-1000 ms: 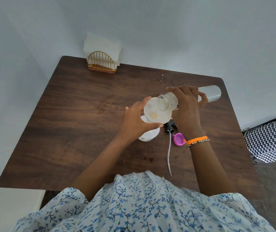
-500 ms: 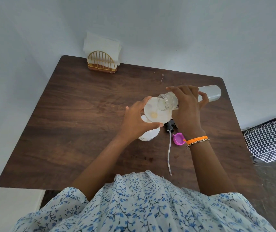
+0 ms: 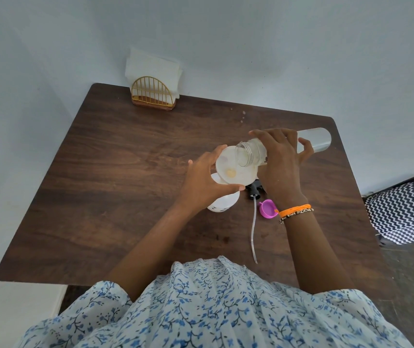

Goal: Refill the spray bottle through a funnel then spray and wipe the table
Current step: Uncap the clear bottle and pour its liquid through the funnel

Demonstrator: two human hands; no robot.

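Fingers of the left hand [image 3: 202, 183] curl around the rim of the white funnel [image 3: 231, 169], which sits in the white spray bottle [image 3: 222, 203] on the counter [image 3: 115, 172], exactly as a second ago; nothing has visibly shifted. Just beside it lie the black spray head [image 3: 255, 190] with its clear tube and a purple cap [image 3: 267, 208]. The right hand [image 3: 280, 167] grips the tilted clear refill bottle [image 3: 319, 140], mouth over the funnel. Farther back stands a gold napkin holder [image 3: 153, 96].
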